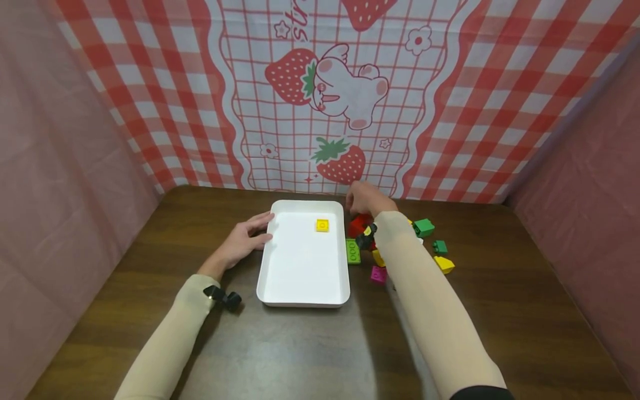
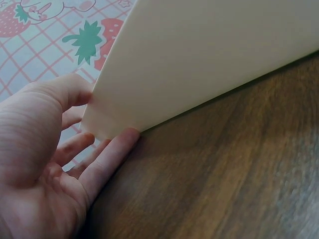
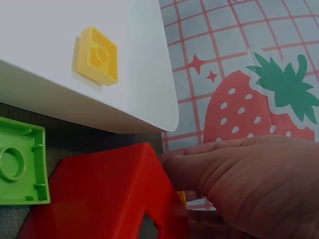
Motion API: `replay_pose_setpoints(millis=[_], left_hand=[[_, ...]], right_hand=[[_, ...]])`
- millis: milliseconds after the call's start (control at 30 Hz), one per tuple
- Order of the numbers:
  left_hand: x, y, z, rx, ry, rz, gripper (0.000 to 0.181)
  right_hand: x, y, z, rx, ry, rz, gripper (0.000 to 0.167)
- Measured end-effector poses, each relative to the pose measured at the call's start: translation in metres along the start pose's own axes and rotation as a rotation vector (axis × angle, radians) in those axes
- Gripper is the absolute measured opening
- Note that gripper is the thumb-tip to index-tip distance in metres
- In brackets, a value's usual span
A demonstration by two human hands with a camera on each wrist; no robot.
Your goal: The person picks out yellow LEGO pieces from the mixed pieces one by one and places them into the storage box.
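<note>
The white tray [image 1: 304, 266] blocks the left hand [image 1: 245, 240] on its right, but bare table [image 1: 150, 250] gives it room on its left. Past the right hand [image 1: 369, 198], the cloth [image 1: 250, 111] stands up like a wall. A red block [image 1: 358, 225] sits on its near side. To its left, there is open room over the white tray.

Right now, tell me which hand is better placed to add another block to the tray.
Probably the right hand: it is beside the red block and near the lime-green block. The left hand touches the white tray on its left side, farther from both.
</note>
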State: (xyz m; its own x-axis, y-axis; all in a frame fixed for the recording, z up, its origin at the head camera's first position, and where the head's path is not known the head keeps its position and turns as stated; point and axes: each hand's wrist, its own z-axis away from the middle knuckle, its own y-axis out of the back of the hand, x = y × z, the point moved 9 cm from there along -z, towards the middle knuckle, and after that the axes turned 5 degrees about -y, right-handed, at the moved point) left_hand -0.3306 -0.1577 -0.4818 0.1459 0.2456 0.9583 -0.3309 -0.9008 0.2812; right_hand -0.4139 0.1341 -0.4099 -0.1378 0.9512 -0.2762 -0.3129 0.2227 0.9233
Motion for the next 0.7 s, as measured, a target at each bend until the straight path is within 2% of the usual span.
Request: replay_pose_setpoints(millis=[267, 500, 700], left_hand=[[0.000, 0.001, 0.000, -0.002, -0.003, 0.003, 0.065], [-0.001, 0.003, 0.000, -0.002, 0.008, -0.006, 0.065], [0.000, 0.001, -0.002, -0.005, 0.007, -0.004, 0.065]], right_hand=[[0.001, 0.008, 0.004, -0.018, -0.046, -0.052, 0.017], [-0.004, 0.017, 0.003, 0.002, -0.013, -0.012, 0.016], [-0.002, 0.027, 0.005, 0.009, -0.021, -0.013, 0.018]])
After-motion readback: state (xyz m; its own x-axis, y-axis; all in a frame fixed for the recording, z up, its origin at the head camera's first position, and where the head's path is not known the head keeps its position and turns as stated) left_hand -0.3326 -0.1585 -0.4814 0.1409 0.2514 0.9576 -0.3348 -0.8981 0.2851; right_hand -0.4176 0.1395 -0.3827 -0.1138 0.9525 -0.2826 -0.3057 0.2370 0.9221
